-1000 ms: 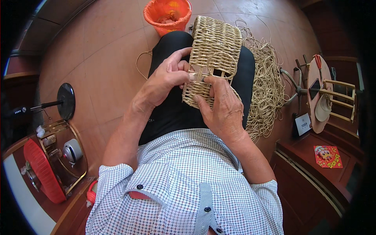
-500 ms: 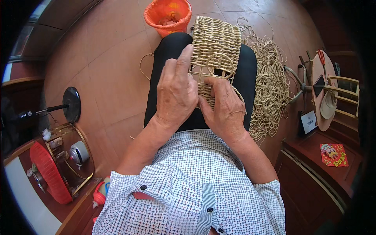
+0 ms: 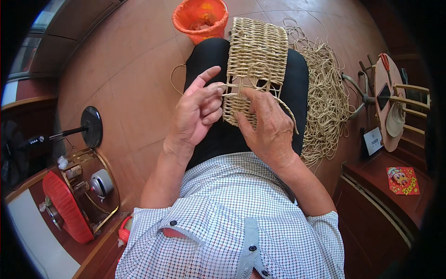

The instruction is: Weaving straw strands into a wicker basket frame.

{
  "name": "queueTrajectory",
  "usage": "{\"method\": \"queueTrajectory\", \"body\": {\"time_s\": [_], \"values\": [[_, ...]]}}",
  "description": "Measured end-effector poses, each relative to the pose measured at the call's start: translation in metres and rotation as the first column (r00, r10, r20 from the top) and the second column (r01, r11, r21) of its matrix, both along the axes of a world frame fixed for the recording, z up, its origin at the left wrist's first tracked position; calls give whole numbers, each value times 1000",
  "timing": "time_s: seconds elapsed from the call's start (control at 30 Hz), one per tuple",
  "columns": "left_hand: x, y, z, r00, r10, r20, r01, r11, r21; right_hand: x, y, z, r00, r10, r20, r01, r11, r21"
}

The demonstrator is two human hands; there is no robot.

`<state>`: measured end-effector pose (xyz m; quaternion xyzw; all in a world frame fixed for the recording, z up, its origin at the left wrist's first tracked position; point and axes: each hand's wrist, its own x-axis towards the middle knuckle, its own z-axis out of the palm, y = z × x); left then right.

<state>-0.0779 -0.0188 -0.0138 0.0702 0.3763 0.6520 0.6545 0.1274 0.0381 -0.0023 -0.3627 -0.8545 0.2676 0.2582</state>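
Observation:
A woven straw seat panel (image 3: 258,49), tan and tightly plaited, lies lengthwise over my dark-trousered lap. Between its long far section and a short near section runs an open gap with bare frame bars. At the panel's left edge my left hand (image 3: 197,109) pinches a strand of straw cord (image 3: 228,86), its index finger raised and its other fingers curled. My right hand (image 3: 267,116) grips the near section, with thumb and fingertips pressed on the weave. A loop of cord (image 3: 260,74) stands over the gap, and a thicker cord end (image 3: 291,114) trails beside my right hand.
A large heap of loose straw cord (image 3: 325,93) lies on the tiled floor to my right. Ahead stands an orange lined bucket (image 3: 200,23). On the left are a black round-based stand (image 3: 92,126) and a red-covered round object (image 3: 67,207); a wooden chair (image 3: 411,109) is at right.
My left hand has turned from back-up to palm-inward and shifted left and down, now pinching cord at the panel's edge. The right hand stays on the near weave.

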Motion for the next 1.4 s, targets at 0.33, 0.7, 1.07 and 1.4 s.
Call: {"method": "queueTrajectory", "body": {"time_s": [0.33,0.7,1.07,1.4], "values": [[-100,-13,-24,972,218,-82,-219,976,-5,-20,2,-2,1000,4,-28,-2,999,52],[-200,-56,-65,842,487,-234,-520,847,-107,-40,10,-8,993,-114,-25,116,987,115],[-1,-30,8,419,-33,-907,-133,986,-98,-47,10,-8,990,-142,-18,143,981,129],[25,-3,-25,789,128,-600,-139,990,28,-43,11,-10,989,-143,-44,147,982,121]]}}
